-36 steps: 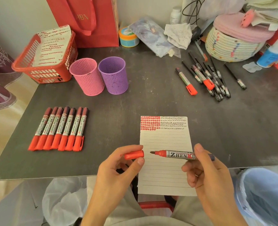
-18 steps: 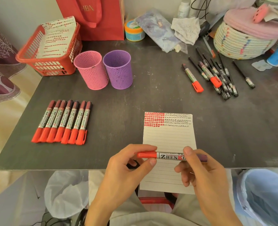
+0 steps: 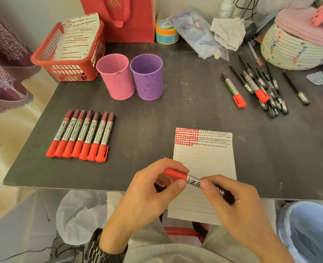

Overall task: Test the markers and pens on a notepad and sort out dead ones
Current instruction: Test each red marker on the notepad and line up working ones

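Note:
Both hands hold one red marker level above the notepad sheet, its red cap seated on the body. My left hand pinches the red cap end. My right hand grips the silver barrel and covers its dark tail. The sheet carries red blocks and black scribbles along its top edge. Several capped red markers lie in a neat row at the left of the dark table. A loose pile of red markers and black pens lies at the right.
A pink cup and a purple cup stand mid-table. A red basket with marked paper sits at the back left. A woven basket stands at the back right. Bag-lined bins hang below the table edge at left and right.
The cap in my left hand has gone onto the marker's tip. Since then both hands have drawn closer together on the marker.

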